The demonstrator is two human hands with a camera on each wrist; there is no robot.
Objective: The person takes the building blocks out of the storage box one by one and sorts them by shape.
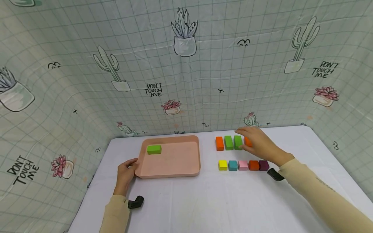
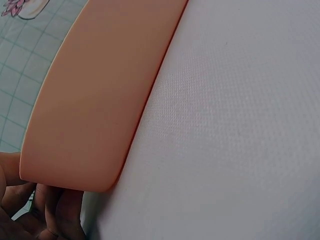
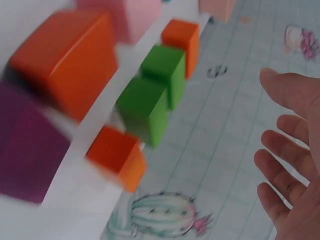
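Note:
A pink tray lies on the left half of the table with one green block in its upper left part. My left hand grips the tray's left edge; in the left wrist view its fingers curl at the tray's end wall. Over the right end of the back row hovers my right hand, fingers spread and holding nothing. That row has an orange block, two green blocks side by side, and another orange block, partly hidden by the hand in the head view.
In front of that row stand smaller cubes: yellow, teal, pink, red-orange and purple. A patterned cloth hangs behind the white table. Each wrist bears a black camera mount.

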